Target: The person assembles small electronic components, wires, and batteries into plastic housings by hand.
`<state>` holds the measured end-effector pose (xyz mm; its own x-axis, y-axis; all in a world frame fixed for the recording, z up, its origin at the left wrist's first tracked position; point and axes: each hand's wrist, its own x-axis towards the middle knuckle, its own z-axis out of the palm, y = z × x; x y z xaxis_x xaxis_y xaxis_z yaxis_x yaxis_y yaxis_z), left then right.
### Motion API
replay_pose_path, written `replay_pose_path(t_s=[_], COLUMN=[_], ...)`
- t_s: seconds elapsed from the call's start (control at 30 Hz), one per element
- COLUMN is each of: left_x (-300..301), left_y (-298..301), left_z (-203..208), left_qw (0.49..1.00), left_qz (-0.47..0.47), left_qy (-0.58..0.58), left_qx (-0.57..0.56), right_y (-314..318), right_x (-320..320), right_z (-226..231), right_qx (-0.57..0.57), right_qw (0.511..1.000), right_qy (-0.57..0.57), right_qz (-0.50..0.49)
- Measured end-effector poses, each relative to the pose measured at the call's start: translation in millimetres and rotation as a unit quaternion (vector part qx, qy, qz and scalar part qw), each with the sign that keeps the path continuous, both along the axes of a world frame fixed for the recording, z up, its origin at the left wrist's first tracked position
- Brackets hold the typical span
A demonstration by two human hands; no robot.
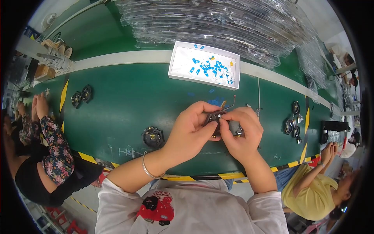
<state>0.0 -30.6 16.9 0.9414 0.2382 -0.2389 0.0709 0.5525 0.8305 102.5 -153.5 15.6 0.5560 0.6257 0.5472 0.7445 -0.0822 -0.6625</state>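
My left hand [189,130] is closed around a small black watch case [211,118], held tilted just above the green bench. Over that case, the index finger and thumb of my right hand [245,130] are pinched together; a tiny whitish spot shows at their tips, too small to name. A thin strip with a gold-coloured end [223,104] sticks up behind the case. Partly hidden by my right fingers, a round shiny part [238,131] lies on the bench. Left of my left wrist rests another round black watch case [152,137], its inside facing up.
Beyond my hands stands a white box [204,82] with several blue and yellow bits. Stacked clear plastic trays [218,27] fill the back. More black cases lie at left [81,96] and right [293,125]. Co-workers sit on both sides; striped tape [183,178] edges the bench.
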Motion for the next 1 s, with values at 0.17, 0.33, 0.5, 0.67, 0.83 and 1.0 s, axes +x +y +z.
replay_pose_path(t_s=[0.17, 0.33, 0.5, 0.67, 0.83, 1.0], left_x=[1, 1, 8, 7, 11, 13], left_y=[0, 2, 15, 21, 16, -8], left_z=[-1, -4, -3, -10, -15, -14], left_qw=[1.0, 1.0, 0.994, 0.995, 0.998, 0.996], left_qz=[-0.001, 0.004, 0.013, -0.011, -0.041, -0.053], left_qy=[-0.006, -0.01, 0.062, 0.046, 0.028, 0.04], left_qx=[0.002, -0.001, -0.085, -0.085, -0.03, 0.057], right_y=[0, 0, -5, -13, -2, -17], right_x=[5, 6, 10, 16, 11, 46], right_z=[-2, -5, 3, 0, 9, -3], right_qx=[-0.002, -0.001, -0.006, 0.013, 0.019, 0.007], right_qw=[1.0, 0.999, 0.995, 0.984, 0.972, 0.971], right_qy=[0.007, 0.021, 0.065, 0.156, 0.223, 0.211], right_qz=[0.015, 0.03, 0.072, 0.084, 0.07, 0.111])
